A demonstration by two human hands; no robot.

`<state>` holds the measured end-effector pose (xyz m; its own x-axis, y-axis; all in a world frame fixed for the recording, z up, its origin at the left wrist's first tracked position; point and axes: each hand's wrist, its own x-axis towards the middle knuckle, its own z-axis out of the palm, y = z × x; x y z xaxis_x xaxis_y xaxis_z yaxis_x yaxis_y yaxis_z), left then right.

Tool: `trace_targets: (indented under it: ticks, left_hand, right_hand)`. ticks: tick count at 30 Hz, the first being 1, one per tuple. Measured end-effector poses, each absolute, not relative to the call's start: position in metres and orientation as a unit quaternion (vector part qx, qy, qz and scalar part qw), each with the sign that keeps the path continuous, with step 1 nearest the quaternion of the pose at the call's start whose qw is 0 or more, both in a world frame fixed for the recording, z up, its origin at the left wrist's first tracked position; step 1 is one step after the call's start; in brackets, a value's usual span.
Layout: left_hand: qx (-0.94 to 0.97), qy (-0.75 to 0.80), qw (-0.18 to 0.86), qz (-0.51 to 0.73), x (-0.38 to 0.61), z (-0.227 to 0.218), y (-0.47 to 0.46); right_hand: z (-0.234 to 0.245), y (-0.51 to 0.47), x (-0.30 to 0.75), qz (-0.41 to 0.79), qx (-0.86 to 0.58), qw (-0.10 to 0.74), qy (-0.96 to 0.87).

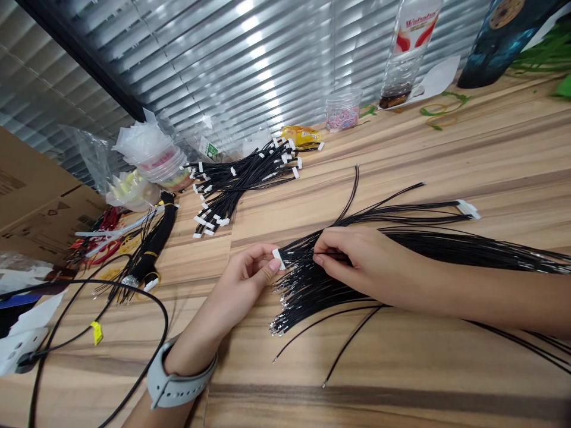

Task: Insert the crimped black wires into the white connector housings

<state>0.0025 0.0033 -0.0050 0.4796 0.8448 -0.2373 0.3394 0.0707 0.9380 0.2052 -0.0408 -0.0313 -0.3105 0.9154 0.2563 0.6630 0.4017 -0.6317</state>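
my left hand (246, 276) is pinching a small white plastic connector (278, 259) at the end of a loose bunch of thin black wires (307, 291) on the wooden table (446, 148). my right hand (357, 255) has a single black wire (332, 254) gripped between its fingertips.

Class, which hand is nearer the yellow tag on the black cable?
Left. The left hand sits right of the yellow tag, pinching a white connector; the right hand lies farther right, among the black wires.
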Motion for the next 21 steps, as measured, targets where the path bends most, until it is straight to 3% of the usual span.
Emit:
trace_targets:
  ticks: [21]
  left_hand:
    - [0.614, 0.45, 0.601, 0.242, 0.0045, -0.0057, 0.0002]
  right_hand:
    - [-0.0304, -0.041, 0.2057, 0.19, -0.491, 0.291, -0.799]
